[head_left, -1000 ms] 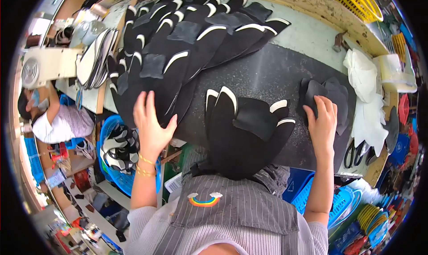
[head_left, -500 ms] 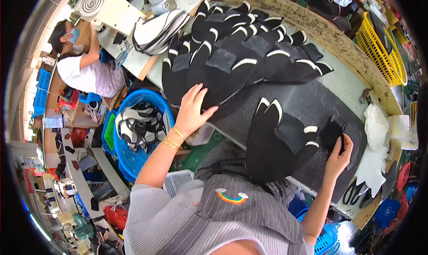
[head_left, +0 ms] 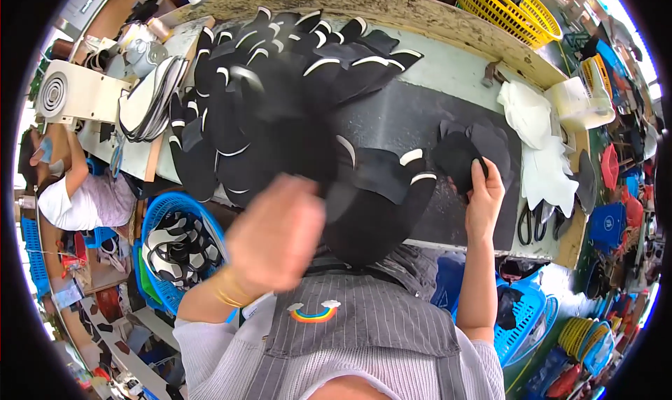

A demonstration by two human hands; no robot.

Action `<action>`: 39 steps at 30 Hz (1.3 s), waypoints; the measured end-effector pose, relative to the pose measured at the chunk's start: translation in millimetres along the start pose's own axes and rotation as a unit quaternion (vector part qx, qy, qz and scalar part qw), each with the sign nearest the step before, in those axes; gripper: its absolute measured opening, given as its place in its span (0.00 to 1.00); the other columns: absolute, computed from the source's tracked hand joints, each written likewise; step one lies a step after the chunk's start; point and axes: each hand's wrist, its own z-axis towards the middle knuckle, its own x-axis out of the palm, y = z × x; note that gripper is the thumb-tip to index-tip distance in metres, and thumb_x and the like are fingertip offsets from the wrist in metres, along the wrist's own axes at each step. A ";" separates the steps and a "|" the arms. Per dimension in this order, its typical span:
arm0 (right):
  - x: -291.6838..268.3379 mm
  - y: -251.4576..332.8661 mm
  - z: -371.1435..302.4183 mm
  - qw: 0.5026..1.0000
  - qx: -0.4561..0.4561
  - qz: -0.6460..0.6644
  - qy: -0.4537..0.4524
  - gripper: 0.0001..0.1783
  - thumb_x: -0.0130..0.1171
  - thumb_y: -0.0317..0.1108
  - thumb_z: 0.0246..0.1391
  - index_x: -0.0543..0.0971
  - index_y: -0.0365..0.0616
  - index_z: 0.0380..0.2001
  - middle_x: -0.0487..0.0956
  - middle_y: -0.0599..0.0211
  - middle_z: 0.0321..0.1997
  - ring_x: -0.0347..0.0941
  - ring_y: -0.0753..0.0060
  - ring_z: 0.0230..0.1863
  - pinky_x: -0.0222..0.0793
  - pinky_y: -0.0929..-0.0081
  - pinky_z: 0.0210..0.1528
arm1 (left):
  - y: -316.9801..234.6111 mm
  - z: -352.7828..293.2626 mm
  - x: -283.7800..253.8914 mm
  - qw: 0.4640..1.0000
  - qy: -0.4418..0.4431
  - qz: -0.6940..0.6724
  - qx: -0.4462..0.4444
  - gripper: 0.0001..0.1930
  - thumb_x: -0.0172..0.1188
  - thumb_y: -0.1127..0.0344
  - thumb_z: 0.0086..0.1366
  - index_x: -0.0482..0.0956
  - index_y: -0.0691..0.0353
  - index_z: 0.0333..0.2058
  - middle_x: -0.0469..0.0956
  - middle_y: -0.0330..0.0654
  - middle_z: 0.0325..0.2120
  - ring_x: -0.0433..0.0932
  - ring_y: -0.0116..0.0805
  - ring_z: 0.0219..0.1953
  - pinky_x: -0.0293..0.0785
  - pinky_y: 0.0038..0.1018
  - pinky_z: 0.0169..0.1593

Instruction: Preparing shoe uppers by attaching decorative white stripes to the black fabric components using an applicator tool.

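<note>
My left hand [head_left: 276, 235], smeared by motion, is closed on the near edge of a black fabric piece [head_left: 290, 134]; this piece is blurred too, and one white-trimmed edge shows. It passes in front of a heap of similar black pieces with white-edged tips [head_left: 238, 123]. Directly before me, partly over the table's near edge, lies another black piece [head_left: 371, 221] with a dark grey patch [head_left: 381, 172] on it. At the right, my right hand [head_left: 483, 190] pinches a small black patch [head_left: 456, 155] between thumb and fingers, beside a pile of dark patches [head_left: 493, 148].
White cut sheets [head_left: 535, 141] and scissors [head_left: 532, 221] lie at the table's right end, near a clear plastic bin [head_left: 581, 102]. A blue basket [head_left: 157, 207] of black-and-white pieces stands left. A wooden ledge [head_left: 392, 4] borders the far side. A co-worker [head_left: 87, 197] sits at left.
My left hand has come off the heap toward me with a black piece in it. My right hand still has the small patch. The whole view has swung to the right.
</note>
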 end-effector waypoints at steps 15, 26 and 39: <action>50.3 -15.8 -45.0 0.971 0.088 -0.119 0.186 0.07 0.58 0.29 0.57 0.77 0.35 0.36 0.77 0.74 0.23 0.70 0.89 0.24 0.66 0.87 0.27 | 2.4 -15.5 126.2 0.767 0.176 -0.444 -0.428 0.08 0.62 0.67 0.61 0.79 0.68 0.32 0.80 0.42 0.20 0.80 0.26 0.23 0.74 0.22 0.29; 55.6 -17.0 -35.0 0.949 0.178 -0.171 0.197 0.09 0.62 0.30 0.55 0.74 0.35 0.27 0.75 0.70 0.16 0.72 0.85 0.16 0.64 0.86 0.16 | 11.1 -7.9 122.7 0.790 0.212 -0.397 -0.417 0.08 0.64 0.69 0.59 0.78 0.69 0.26 0.78 0.40 0.18 0.77 0.21 0.19 0.71 0.19 0.24; 62.2 -9.8 -27.0 0.939 0.231 -0.177 0.183 0.09 0.61 0.30 0.55 0.75 0.35 0.27 0.75 0.70 0.16 0.73 0.84 0.16 0.64 0.87 0.16 | 2.8 -4.5 131.5 0.834 0.207 -0.312 -0.404 0.08 0.65 0.69 0.57 0.77 0.68 0.25 0.78 0.41 0.19 0.77 0.23 0.18 0.72 0.19 0.23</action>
